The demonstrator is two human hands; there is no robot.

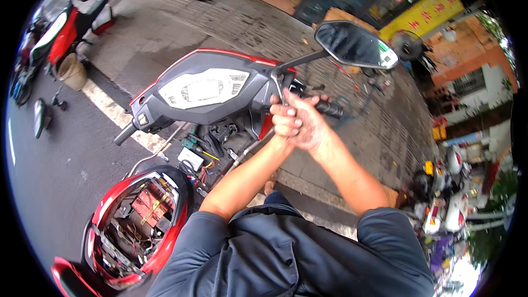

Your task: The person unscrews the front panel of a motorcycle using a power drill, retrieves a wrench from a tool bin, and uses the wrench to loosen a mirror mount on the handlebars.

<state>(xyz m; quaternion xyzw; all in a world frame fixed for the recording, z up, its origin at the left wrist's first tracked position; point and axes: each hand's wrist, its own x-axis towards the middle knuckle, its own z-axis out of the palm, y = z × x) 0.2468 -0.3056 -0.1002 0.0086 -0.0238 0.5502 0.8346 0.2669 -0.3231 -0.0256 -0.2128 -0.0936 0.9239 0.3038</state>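
Observation:
A red electric scooter stands before me, its handlebar cover [208, 111] black around a pale dashboard display [201, 89]. At its right side, my right hand [308, 124] is closed with curled fingers around a metal wrench [278, 83]. The wrench's upper end is by the foot of the right mirror stem [300, 61], which carries a black rear-view mirror [355, 45]. My left hand [285, 139] reaches in underneath, crossed by the right one; its fingers are mostly hidden. Just beyond my hands is the black right grip [331, 110].
Loose wires and a white box [190, 159] show in the opened body below the handlebar. The seat compartment [184, 209] is uncovered, with a red battery-like block [149, 207] inside. A bucket [72, 72] and another red scooter [63, 36] stand left; tools [378, 85] lie on the right pavement.

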